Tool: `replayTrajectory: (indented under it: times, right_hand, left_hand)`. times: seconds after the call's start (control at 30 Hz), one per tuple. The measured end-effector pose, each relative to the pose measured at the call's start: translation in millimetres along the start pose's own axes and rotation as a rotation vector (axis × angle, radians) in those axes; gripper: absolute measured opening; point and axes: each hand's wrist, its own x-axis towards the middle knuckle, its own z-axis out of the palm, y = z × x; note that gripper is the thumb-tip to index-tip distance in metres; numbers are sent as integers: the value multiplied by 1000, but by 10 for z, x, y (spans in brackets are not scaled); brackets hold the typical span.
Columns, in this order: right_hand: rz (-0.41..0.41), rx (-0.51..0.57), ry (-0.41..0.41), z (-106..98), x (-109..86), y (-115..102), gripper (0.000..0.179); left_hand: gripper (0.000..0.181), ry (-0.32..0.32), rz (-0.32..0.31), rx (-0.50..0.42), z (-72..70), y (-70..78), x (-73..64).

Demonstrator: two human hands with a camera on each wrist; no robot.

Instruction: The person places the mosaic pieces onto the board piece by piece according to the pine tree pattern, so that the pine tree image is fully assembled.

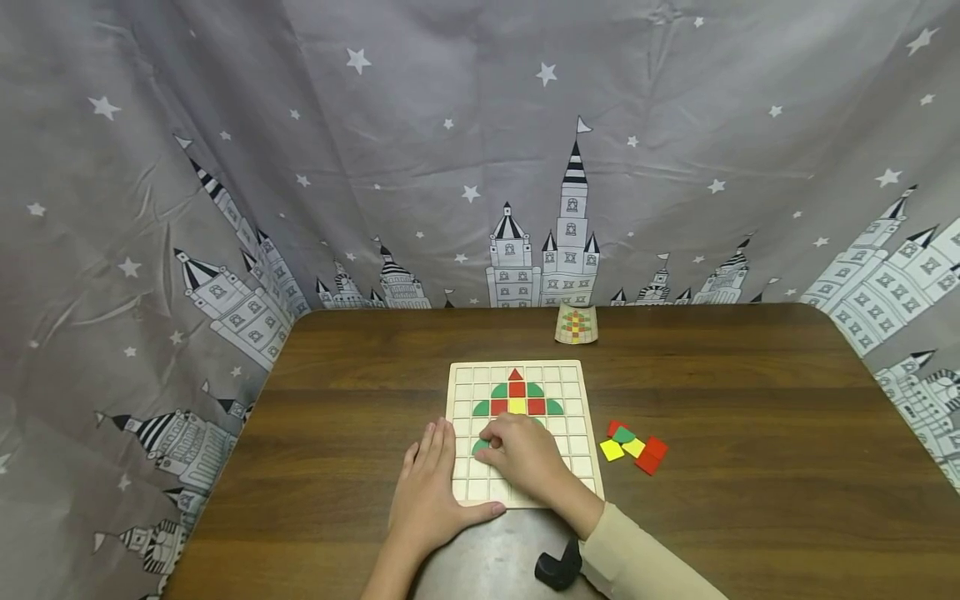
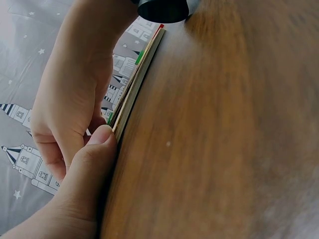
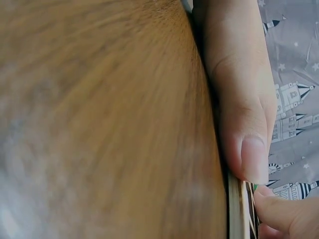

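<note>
A light wooden grid board (image 1: pixel 468 492) lies on the table, with red, green and yellow tiles forming a stepped tree shape topped by a red triangle (image 1: pixel 515 375). My left hand (image 1: pixel 431 500) rests along the board's left edge, fingers straight, its thumb (image 2: pixel 102 135) at the front edge. Over the lower middle of the board my right hand (image 1: pixel 525 454) is bent down. Its thumb and index finger pinch a green quarter-round tile (image 1: pixel 479 447), low at the grid. In the right wrist view, a green sliver (image 3: pixel 255 187) shows beside the right fingers. The right hand covers nearby cells.
Right of the board lies a loose pile of red tiles (image 1: pixel 651 455), yellow tiles (image 1: pixel 612 450) and a green tile (image 1: pixel 623 435). A small pattern card (image 1: pixel 576 325) stands at the table's back edge, before a grey castle-print curtain (image 1: pixel 420 125). A black device (image 1: pixel 558 568) is by the right wrist.
</note>
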Motion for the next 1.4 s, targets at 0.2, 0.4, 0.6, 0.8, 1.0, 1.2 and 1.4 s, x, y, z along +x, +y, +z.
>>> replayTrajectory:
  times: [0.2,0.4,0.6,0.8,1.0,1.2,1.4]
  right_hand:
    - [-2,18,-6,-9,23,-13,20]
    - [16,30,-21,-24,42,-23,18]
    - [-4,6,-9,-21,27,-49,14]
    - [-16,-37,-11,-25,-2,-74,13]
    - [-46,-35,-2,-62,-39,-79,9]
    - [-68,-14,-34,-171,-125,-39,10]
    - [-20,-46,-15,-401,-286,108,22]
  left_hand:
    - [138,25,10,6,8,-7,0]
    - [139,-29,-12,-3,3,-8,4]
    - [139,-40,-19,-13,2,-11,2]
    - [139,-41,-22,-25,-6,-7,0]
    - [140,-55,-31,-35,-23,-2,-2]
    - [140,-71,-37,-24,-34,-5,-1]
    - [140,-75,-36,-15,-34,4,6]
